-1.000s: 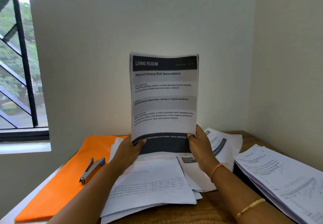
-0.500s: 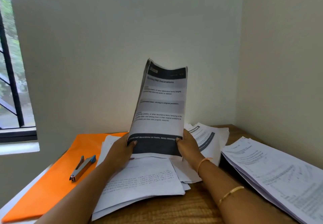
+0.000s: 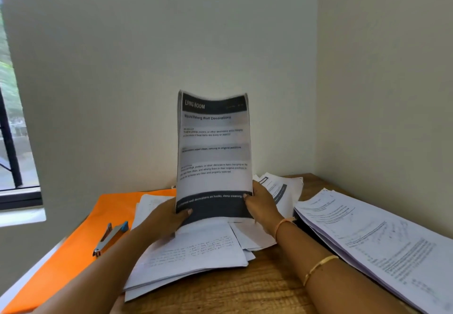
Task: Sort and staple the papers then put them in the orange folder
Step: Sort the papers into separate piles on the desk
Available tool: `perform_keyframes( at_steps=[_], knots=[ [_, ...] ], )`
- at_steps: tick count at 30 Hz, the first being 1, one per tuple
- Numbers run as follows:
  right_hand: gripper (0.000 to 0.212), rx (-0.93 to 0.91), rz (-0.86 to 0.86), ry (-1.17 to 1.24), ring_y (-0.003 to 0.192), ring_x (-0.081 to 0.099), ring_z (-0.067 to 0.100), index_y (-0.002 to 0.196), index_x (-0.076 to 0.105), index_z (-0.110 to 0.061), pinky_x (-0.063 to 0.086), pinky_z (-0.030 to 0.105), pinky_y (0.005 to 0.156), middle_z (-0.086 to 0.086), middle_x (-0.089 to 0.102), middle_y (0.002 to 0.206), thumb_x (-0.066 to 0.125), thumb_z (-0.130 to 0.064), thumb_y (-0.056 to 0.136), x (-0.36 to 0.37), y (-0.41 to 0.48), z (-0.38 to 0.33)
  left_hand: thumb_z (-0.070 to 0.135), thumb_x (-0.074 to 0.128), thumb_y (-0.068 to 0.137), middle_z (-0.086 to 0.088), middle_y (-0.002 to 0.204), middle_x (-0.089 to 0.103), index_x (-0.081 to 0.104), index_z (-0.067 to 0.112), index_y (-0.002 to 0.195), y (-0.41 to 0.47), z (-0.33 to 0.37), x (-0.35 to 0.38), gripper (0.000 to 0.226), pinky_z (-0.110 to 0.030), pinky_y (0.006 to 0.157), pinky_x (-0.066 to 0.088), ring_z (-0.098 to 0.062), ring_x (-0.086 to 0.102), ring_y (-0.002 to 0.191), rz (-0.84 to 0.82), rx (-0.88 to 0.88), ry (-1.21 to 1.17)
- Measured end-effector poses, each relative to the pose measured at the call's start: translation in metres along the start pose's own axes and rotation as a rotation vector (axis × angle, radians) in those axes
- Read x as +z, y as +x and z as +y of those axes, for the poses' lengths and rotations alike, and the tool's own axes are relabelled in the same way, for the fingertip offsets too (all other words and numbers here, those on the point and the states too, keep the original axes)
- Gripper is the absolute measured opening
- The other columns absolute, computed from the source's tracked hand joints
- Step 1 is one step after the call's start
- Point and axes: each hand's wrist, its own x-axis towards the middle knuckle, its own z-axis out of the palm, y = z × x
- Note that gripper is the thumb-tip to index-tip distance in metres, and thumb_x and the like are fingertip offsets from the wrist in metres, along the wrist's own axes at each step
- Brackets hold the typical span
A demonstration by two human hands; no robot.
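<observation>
I hold a thin bundle of printed sheets [image 3: 214,152] upright above the desk; its top page is headed "LIVING ROOM". My left hand [image 3: 163,220] grips its lower left edge, thumb on the front. My right hand [image 3: 263,207] grips the lower right edge the same way. Beneath it lies a loose pile of white papers [image 3: 193,255]. The orange folder [image 3: 73,247] lies flat at the left, partly under that pile, with a grey and blue stapler [image 3: 110,239] resting on it.
A thick stack of printed pages [image 3: 375,242] lies on the right of the wooden desk [image 3: 245,291]. More sheets [image 3: 282,188] sit behind my right hand. Walls close in at the back and right; a barred window [image 3: 14,156] is at the left.
The bundle was turned edge-on half a second ago and now faces me squarely again, bowed slightly. The view has shifted right, so less of the window shows. Both hands keep their hold.
</observation>
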Motion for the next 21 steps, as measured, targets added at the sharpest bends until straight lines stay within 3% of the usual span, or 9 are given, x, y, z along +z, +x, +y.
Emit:
perform_keyframes(
  at_steps=[2,5,7,10,13,16,18,19,21],
  knots=[
    [0.027,0.003,-0.044,-0.056,0.109,0.054,0.021,0.125,0.05,-0.015,0.042,0.025,0.087,0.007,0.058,0.122,0.044,-0.012,0.098,0.0,-0.004,0.003,0.028,0.045,0.099,-0.007,0.116,0.062,0.052,0.013,0.118,-0.003,-0.002,0.004,0.026,-0.012,0.065,0.041,-0.015,0.055,0.091,0.028,-0.036,0.011],
    [0.029,0.008,-0.048,-0.09,0.116,0.053,0.025,0.127,0.045,-0.015,0.044,0.025,0.086,0.007,0.056,0.124,0.047,-0.016,0.098,-0.002,-0.006,-0.002,0.022,0.042,0.1,-0.01,0.114,0.063,0.054,0.009,0.116,-0.005,0.006,0.003,0.024,-0.019,0.077,0.04,-0.015,0.052,0.09,0.131,-0.026,0.016],
    [0.029,0.002,-0.019,-0.132,0.115,0.053,0.026,0.126,0.042,-0.012,0.045,0.028,0.086,0.007,0.055,0.124,0.046,-0.018,0.099,-0.007,-0.006,-0.011,0.016,0.043,0.099,-0.01,0.11,0.061,0.055,0.01,0.116,-0.005,0.016,-0.001,0.021,-0.021,0.074,0.043,-0.017,0.053,0.09,0.156,-0.004,-0.052],
    [0.03,-0.079,0.1,-0.153,0.11,0.056,0.027,0.125,0.043,-0.009,0.045,0.032,0.087,0.011,0.059,0.12,0.043,-0.025,0.1,-0.03,-0.008,-0.027,0.008,0.045,0.098,-0.012,0.106,0.059,0.054,0.012,0.111,-0.001,0.034,-0.009,0.016,-0.021,0.06,0.051,-0.019,0.058,0.081,0.148,-0.031,-0.28],
    [0.036,-0.157,0.246,-0.155,0.108,0.058,0.028,0.13,0.046,-0.009,0.045,0.03,0.087,0.011,0.061,0.118,0.042,-0.028,0.1,-0.064,-0.012,-0.042,0.006,0.045,0.097,-0.013,0.095,0.06,0.054,0.01,0.107,0.004,0.051,-0.01,0.014,-0.023,0.056,0.049,-0.018,0.061,0.07,0.152,-0.093,-0.385],
    [0.029,-0.151,0.347,-0.253,0.103,0.056,0.029,0.112,0.058,-0.008,0.038,0.027,0.08,0.01,0.063,0.108,0.042,-0.028,0.1,-0.103,-0.017,-0.045,0.007,0.044,0.098,-0.011,0.082,0.061,0.055,0.007,0.104,0.006,0.067,-0.003,0.013,-0.024,0.054,0.046,-0.018,0.059,0.067,0.164,-0.135,-0.51],
    [0.03,-0.076,0.254,-0.38,0.091,0.055,0.028,0.085,0.058,-0.011,0.039,0.03,0.072,0.006,0.06,0.087,0.043,-0.033,0.099,-0.13,-0.022,-0.04,0.01,0.044,0.098,-0.009,0.078,0.061,0.055,0.009,0.099,0.003,0.079,0.005,0.011,-0.024,0.056,0.047,-0.018,0.059,0.069,0.159,-0.153,-0.578],
    [0.031,-0.035,0.165,-0.453,0.09,0.056,0.027,0.083,0.058,-0.012,0.041,0.032,0.073,0.004,0.06,0.086,0.045,-0.036,0.097,-0.142,-0.028,-0.038,0.011,0.044,0.099,-0.008,0.078,0.061,0.054,0.01,0.097,0.002,0.085,0.009,0.01,-0.024,0.056,0.047,-0.017,0.059,0.069,0.156,-0.158,-0.601],
    [0.033,0.022,-0.081,-0.56,0.103,0.057,0.019,0.106,0.064,-0.017,0.044,0.028,0.087,-0.001,0.064,0.111,0.052,-0.045,0.092,-0.16,-0.038,-0.028,0.011,0.043,0.099,-0.008,0.078,0.06,0.053,0.01,0.096,0.0,0.096,0.016,0.01,-0.023,0.053,0.048,-0.016,0.058,0.068,0.149,-0.161,-0.631]
  ],
)
